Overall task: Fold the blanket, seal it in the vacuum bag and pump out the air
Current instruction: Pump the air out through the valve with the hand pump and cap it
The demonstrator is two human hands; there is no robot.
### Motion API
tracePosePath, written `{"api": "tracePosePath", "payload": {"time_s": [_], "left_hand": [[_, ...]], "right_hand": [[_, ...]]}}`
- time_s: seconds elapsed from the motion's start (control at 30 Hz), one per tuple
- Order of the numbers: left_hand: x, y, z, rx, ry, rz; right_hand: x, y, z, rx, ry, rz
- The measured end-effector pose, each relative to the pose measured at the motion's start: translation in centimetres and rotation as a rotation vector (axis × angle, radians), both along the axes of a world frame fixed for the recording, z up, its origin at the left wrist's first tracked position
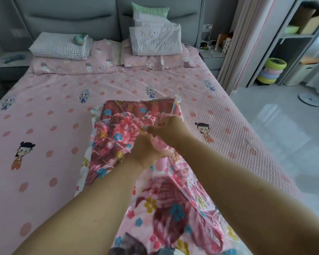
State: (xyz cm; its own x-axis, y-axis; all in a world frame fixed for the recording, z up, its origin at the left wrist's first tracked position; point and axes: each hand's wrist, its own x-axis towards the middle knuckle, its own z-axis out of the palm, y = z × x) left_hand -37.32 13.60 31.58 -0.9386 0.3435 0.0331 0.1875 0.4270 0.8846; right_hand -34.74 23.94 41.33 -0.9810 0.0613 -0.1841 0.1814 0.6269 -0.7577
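Pink bed (pixel 44 111) | vacuum bag (pixel 103 168) holds soft, bulky blanket (pixel 118 115), slippery film | left hand (pixel 145 150) grips pink pump (pixel 161 144), right hand (pixel 166 127) pinches its top | steady pump low

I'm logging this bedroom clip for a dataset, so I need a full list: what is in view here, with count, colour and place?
vacuum bag: one, clear with flower print, near end of the bed, blanket inside
blanket: one, dark red and pink floral, folded in the bag
pump: one, pink, upright on the bag under the hands
bed cover: one, pink with dots and cartoon figures, over the bed
pillows: two, pink, at the headboard
folded quilts: checked white one on the left, pale stack on the right
headboard: one, grey, far end
ring stack: one, yellow, pink, blue, on the floor at right
left hand: grips the pump
right hand: above the left; what it holds is unclear
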Motion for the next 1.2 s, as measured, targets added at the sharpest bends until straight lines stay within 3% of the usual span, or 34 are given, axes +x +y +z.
{"api": "tracePosePath", "payload": {"time_s": [0.03, 0.17, 0.2, 0.3, 0.37, 0.4, 0.53, 0.57, 0.67, 0.73, 0.93, 0.97, 1.03, 1.1, 1.2], "left_hand": [[-0.1, 0.0, 0.0, -0.002, -0.003, 0.006], [-0.4, -0.2, 0.0, 0.006, -0.061, 0.026], [-0.4, -0.2, 0.0, 0.001, -0.056, 0.022], [-0.3, -0.1, 0.0, -0.025, -0.015, 0.01], [-0.2, -0.1, -0.1, -0.047, -0.005, 0.002], [-0.2, -0.2, -0.1, -0.048, -0.007, 0.015], [-0.4, -0.4, -0.1, -0.021, -0.035, 0.024], [-0.3, -0.4, -0.1, -0.025, -0.033, 0.021], [-0.2, -0.1, -0.2, -0.055, 0.005, 0.001], [0.1, -0.1, -0.2, -0.075, -0.004, -0.01], [0.2, -0.2, 0.3, -0.039, -0.033, 0.015], [0.3, -0.1, 0.2, -0.052, -0.03, 0.014], [0.5, 0.0, -0.2, -0.098, -0.001, 0.006], [0.7, 0.2, -0.4, -0.114, 0.015, -0.005], [0.5, -0.1, -0.3, -0.096, -0.015, 0.034]], "right_hand": [[-0.5, 0.0, 0.3, -0.028, 0.03, -0.013], [-2.9, 0.1, 6.8, -0.255, 0.459, -0.047], [-3.2, 0.3, 7.0, -0.192, 0.474, 0.004], [-1.3, 0.0, 2.0, 0.074, 0.206, -0.006], [-0.4, 0.0, 0.2, 0.081, 0.042, 0.024], [-0.7, -0.1, 1.0, 0.004, 0.069, -0.003], [-3.0, 0.2, 6.9, -0.167, 0.477, -0.038], [-2.9, 0.2, 6.9, -0.171, 0.489, -0.019], [-0.6, 0.0, 1.9, 0.025, 0.137, 0.022], [0.2, -0.2, -0.1, 0.038, -0.025, 0.008], [-2.0, 0.2, 7.3, -0.133, 0.491, 0.005], [-1.7, 0.4, 6.2, -0.061, 0.442, 0.01], [0.1, 0.4, 2.0, 0.05, 0.15, 0.006], [1.5, 0.0, -0.6, 0.016, -0.047, -0.026], [-0.1, 0.2, 2.6, -0.062, 0.178, -0.04]]}}
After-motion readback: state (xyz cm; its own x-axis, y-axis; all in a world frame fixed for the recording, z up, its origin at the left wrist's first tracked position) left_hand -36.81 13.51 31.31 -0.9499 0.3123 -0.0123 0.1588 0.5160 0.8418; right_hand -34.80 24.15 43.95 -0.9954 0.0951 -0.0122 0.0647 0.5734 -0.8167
